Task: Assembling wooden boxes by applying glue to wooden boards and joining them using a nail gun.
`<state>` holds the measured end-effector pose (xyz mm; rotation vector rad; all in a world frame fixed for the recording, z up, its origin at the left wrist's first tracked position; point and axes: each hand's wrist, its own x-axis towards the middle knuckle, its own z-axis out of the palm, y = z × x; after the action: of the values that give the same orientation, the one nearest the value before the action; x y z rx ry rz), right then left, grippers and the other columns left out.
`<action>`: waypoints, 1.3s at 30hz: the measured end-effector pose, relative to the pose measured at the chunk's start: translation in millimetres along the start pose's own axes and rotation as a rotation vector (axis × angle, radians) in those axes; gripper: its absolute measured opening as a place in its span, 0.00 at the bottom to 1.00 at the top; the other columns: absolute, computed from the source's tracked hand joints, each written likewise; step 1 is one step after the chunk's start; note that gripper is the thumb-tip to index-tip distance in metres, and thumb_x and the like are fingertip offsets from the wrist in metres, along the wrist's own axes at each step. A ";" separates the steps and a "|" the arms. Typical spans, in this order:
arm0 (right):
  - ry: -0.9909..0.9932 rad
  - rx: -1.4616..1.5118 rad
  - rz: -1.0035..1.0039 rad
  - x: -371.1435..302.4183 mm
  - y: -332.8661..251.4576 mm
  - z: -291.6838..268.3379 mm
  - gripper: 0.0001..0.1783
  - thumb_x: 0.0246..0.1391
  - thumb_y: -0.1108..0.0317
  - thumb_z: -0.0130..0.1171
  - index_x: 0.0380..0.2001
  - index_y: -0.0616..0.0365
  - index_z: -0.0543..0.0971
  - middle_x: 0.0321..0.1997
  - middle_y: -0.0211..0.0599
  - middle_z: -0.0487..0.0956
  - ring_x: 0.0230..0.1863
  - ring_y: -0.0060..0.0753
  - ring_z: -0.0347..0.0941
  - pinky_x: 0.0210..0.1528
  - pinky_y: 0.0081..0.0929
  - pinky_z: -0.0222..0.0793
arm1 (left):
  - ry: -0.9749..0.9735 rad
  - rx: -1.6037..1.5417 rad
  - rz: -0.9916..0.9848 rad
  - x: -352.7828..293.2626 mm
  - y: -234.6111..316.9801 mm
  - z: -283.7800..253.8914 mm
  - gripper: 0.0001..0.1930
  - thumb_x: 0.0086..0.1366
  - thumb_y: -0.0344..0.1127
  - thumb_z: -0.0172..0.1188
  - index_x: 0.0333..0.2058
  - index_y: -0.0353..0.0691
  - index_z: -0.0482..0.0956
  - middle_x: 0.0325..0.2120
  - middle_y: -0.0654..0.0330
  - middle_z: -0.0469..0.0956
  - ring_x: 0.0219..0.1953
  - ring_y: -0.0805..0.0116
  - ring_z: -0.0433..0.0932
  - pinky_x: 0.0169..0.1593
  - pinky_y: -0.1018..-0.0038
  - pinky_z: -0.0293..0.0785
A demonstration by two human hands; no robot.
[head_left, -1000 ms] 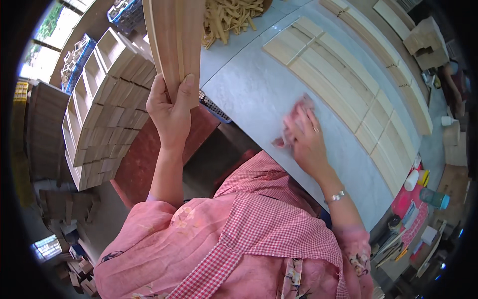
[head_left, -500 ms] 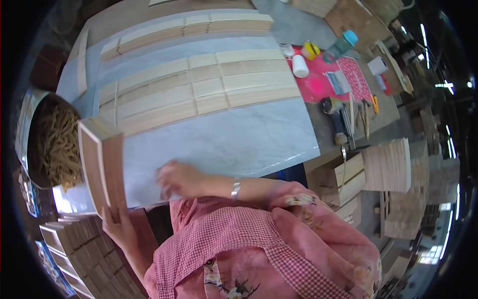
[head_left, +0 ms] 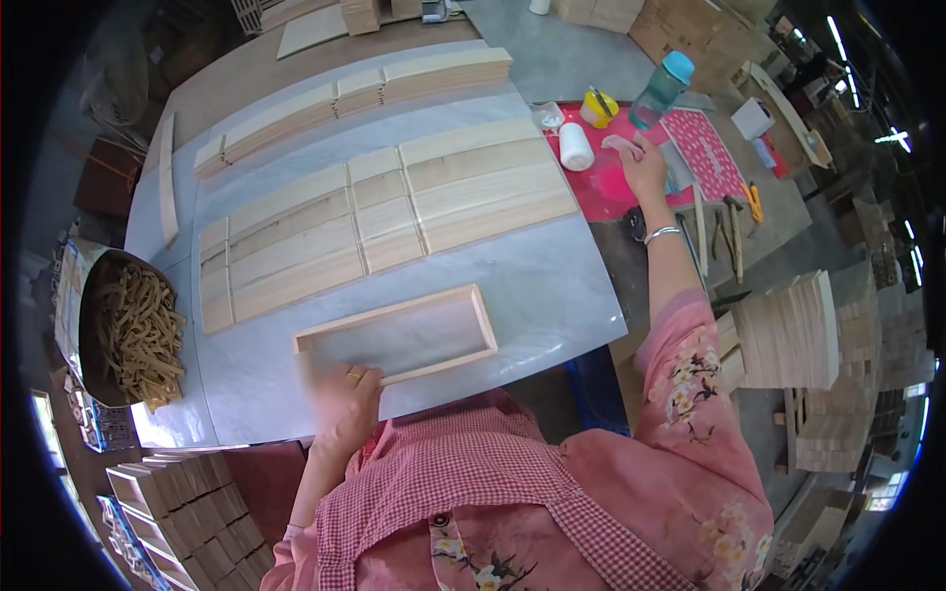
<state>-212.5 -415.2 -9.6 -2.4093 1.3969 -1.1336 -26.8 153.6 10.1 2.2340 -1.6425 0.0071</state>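
A rectangular wooden frame (head_left: pixel 488 317) lies flat on the grey marbled tabletop, close to its front edge. My left hand (head_left: pixel 352 412), with a ring on one finger, closes on the frame's near left corner; part of this hand is smeared by motion. Out to the right, my right hand (head_left: pixel 645 169) reaches over a red mat (head_left: pixel 599 187). Between its fingertips is a small pale pink cloth (head_left: pixel 621 146). A white roll-shaped thing (head_left: pixel 575 148) and a yellow tub (head_left: pixel 598 108) stand just beyond and left of it.
Grooved wooden boards (head_left: pixel 296 222) lie in rows mid-table, with another row (head_left: pixel 365 94) behind. A round container of brownish strips (head_left: pixel 138 330) stands left. A blue-capped bottle (head_left: pixel 662 94), hand tools (head_left: pixel 729 236) and stacked boards (head_left: pixel 788 330) are at right; stacked frames (head_left: pixel 187 512) lower left.
The wooden frame, upright at the left before, now lies flat at the table's front. My right hand has swung far right onto the mat; my left hand has shifted right with the frame.
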 end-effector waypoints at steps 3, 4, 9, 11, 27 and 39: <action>0.042 -0.150 -0.049 -3.1 -6.5 34.4 0.19 0.55 0.58 0.63 0.44 0.60 0.83 0.39 0.48 0.83 0.40 0.51 0.79 0.45 0.39 0.75 | 0.007 0.025 -0.015 7.1 1.3 1.3 0.07 0.55 0.29 0.64 0.34 0.41 0.79 0.30 0.60 0.80 0.33 0.58 0.76 0.43 0.66 0.69; 0.067 -0.238 -0.069 -5.4 -10.2 42.2 0.19 0.55 0.57 0.62 0.44 0.60 0.83 0.38 0.48 0.83 0.40 0.52 0.79 0.44 0.40 0.75 | 0.010 0.027 -0.013 8.8 1.6 2.2 0.07 0.55 0.29 0.64 0.34 0.41 0.79 0.30 0.61 0.80 0.33 0.58 0.76 0.42 0.66 0.69; -0.198 -0.050 0.107 -20.5 -57.9 72.8 0.28 0.53 0.48 0.65 0.46 0.61 0.79 0.37 0.53 0.81 0.37 0.56 0.78 0.41 0.47 0.74 | -0.009 0.005 0.023 12.6 2.0 1.3 0.09 0.54 0.36 0.67 0.32 0.41 0.79 0.28 0.58 0.78 0.33 0.55 0.75 0.43 0.63 0.69; -0.192 -0.071 0.171 -22.8 -69.0 90.6 0.30 0.49 0.50 0.68 0.48 0.61 0.77 0.41 0.52 0.81 0.41 0.58 0.78 0.43 0.48 0.75 | -0.002 0.027 -0.020 5.3 10.3 -3.6 0.11 0.55 0.39 0.68 0.32 0.41 0.79 0.29 0.58 0.78 0.33 0.54 0.75 0.44 0.63 0.69; 0.136 1.135 0.273 -98.4 -152.6 -25.3 0.31 0.49 0.68 0.71 0.55 0.57 0.70 0.54 0.42 0.70 0.49 0.36 0.73 0.48 0.32 0.74 | 0.086 0.103 -0.007 19.6 2.9 14.8 0.10 0.58 0.39 0.67 0.30 0.40 0.78 0.28 0.57 0.76 0.33 0.55 0.74 0.44 0.63 0.68; -0.422 1.256 0.316 -233.4 -256.3 -67.9 0.30 0.53 0.62 0.67 0.57 0.54 0.68 0.47 0.43 0.73 0.34 0.28 0.71 0.22 0.18 0.64 | 0.259 0.087 -0.004 -3.7 28.6 50.6 0.27 0.59 0.36 0.64 0.60 0.47 0.74 0.59 0.57 0.71 0.63 0.60 0.68 0.69 0.51 0.58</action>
<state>-147.6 -70.2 29.6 -1.3294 0.5548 -0.8940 -65.0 134.9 -29.6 2.1913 -1.5232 0.3578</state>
